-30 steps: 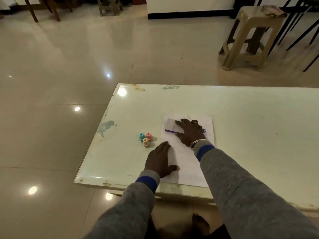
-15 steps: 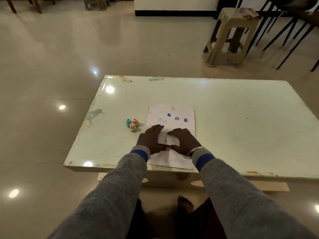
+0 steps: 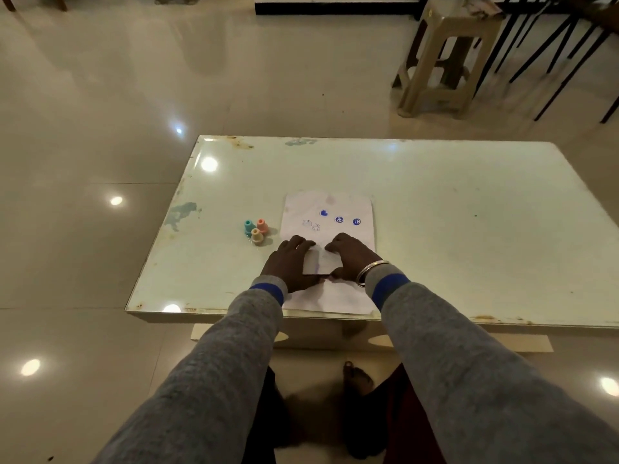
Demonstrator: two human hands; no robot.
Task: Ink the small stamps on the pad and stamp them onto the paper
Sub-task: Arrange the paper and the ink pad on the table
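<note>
Both hands, my left hand (image 3: 290, 262) and right hand (image 3: 351, 259), are pinching a small white pad (image 3: 321, 261) flat over the paper (image 3: 335, 202); three stamps (image 3: 256, 229) are standing just left.

- Both arms reach forward, side by side, in grey sleeves with a blue band at each cuff.
- The left hand (image 3: 290, 262) lies palm down, with its fingers bent and pointing ahead and a little to the right.
- The right hand (image 3: 350, 259) lies palm down too, with its fingers curled and pointing to the left.
- The two thumbs almost meet.
- A shiny bangle (image 3: 370, 271) sits on the right wrist.
</note>
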